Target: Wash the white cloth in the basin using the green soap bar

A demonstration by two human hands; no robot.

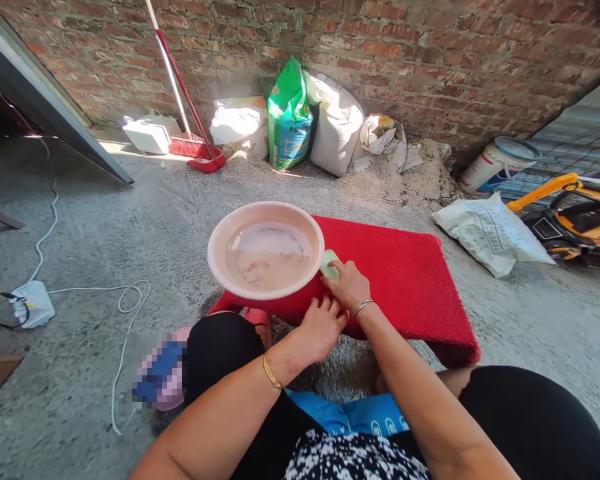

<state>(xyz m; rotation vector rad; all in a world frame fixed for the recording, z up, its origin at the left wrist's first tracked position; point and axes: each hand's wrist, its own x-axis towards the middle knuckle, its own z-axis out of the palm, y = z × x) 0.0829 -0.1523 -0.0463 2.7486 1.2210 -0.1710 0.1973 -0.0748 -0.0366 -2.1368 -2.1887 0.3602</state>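
Observation:
A fuzzy red cloth [390, 273] lies over a low bench in front of me, its edges hanging down. My right hand [349, 287] is closed around a pale green, rounded thing [330, 264] and presses it on the cloth close to the basin; its kind is partly hidden by my fingers. My left hand [325, 327] grips the front edge of the cloth with bent fingers, just below the right hand; its thumb is hidden. A wide pink basin [216, 257] of cloudy water stands at the bench's left end, touching the cloth.
A power strip [34, 303] with a trailing white cable lies left on the concrete floor. Along the brick wall stand a broom and red dustpan [207, 160], a green bag [290, 127] and white sacks [335, 127]. A bucket [500, 167] and an orange toy vehicle [575, 220] are right.

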